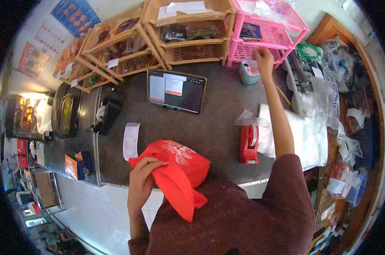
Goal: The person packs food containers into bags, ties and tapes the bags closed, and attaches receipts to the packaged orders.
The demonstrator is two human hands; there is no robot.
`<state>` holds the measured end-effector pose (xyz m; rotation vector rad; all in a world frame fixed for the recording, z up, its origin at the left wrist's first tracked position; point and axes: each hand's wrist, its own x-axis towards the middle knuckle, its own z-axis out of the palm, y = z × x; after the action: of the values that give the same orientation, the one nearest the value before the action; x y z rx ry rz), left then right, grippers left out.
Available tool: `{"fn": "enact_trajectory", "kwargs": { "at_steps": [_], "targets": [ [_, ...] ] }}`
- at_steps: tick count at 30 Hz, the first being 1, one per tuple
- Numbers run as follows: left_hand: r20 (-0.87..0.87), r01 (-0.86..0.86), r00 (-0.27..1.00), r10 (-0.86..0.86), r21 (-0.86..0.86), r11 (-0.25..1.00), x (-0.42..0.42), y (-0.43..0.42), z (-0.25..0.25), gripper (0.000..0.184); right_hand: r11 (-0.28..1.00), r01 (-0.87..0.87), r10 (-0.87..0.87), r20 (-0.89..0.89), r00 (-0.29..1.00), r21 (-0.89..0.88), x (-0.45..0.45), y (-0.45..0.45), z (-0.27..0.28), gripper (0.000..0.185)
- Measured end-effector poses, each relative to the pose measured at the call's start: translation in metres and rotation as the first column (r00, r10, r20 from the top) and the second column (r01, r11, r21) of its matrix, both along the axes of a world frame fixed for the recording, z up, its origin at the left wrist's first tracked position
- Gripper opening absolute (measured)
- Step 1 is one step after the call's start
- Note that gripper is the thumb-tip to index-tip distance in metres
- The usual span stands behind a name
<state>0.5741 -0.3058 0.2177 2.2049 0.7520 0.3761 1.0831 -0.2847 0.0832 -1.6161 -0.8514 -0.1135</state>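
Note:
My left hand (pixel 144 176) grips the gathered top of a red bag (pixel 186 163) with a white print, which rests at the counter's near edge and hangs partly over it. A printed receipt (pixel 131 142) lies just beyond that hand. My right hand (pixel 264 57) is stretched far forward over a greyish plastic cup (pixel 249 76), before the pink rack (pixel 282 38). Its fingers are curled together, and what they hold, if anything, is too small to make out. Pinkish-white contents show inside the cup.
A tablet (pixel 175 92) stands mid-counter. On the right are a red tape dispenser (pixel 245 146), white plastic bags (pixel 307 136) and a thin stick (pixel 283 95). Tan racks (pixel 196 42) with packets line the back. A black device (pixel 106 115) stands on the left.

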Motion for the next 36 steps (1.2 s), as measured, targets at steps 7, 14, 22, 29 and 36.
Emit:
{"fn": "enact_trajectory", "kwargs": {
  "at_steps": [7, 14, 22, 29, 36],
  "targets": [
    [-0.044, 0.074, 0.997, -0.061, 0.476, 0.876, -0.009, -0.010, 0.006, 0.025, 0.494, -0.794, 0.838, -0.439, 0.325, 0.355, -0.303, -0.044, 0.085, 0.004],
    [0.062, -0.024, 0.998, -0.025, 0.680, 0.732, -0.026, -0.021, 0.001, 0.020, 0.322, -0.885, 0.843, -0.526, 0.107, 0.336, -0.370, -0.072, 0.079, 0.006],
    [0.205, -0.004, 0.975, -0.087, 0.406, 0.914, -0.037, -0.007, -0.021, 0.023, 0.363, -0.880, 0.829, -0.538, 0.154, 0.307, -0.372, -0.081, 0.069, 0.005],
    [0.195, -0.035, 0.981, -0.014, 0.242, 0.970, -0.040, -0.006, -0.016, 0.025, 0.341, -0.920, 0.821, -0.538, 0.193, 0.191, -0.364, -0.081, 0.073, 0.006],
    [0.119, -0.155, 0.979, 0.165, -0.089, 0.984, -0.043, 0.007, -0.014, 0.015, 0.360, -0.918, 0.859, -0.442, 0.258, 0.164, -0.360, -0.076, 0.076, 0.009]
  ]
}}
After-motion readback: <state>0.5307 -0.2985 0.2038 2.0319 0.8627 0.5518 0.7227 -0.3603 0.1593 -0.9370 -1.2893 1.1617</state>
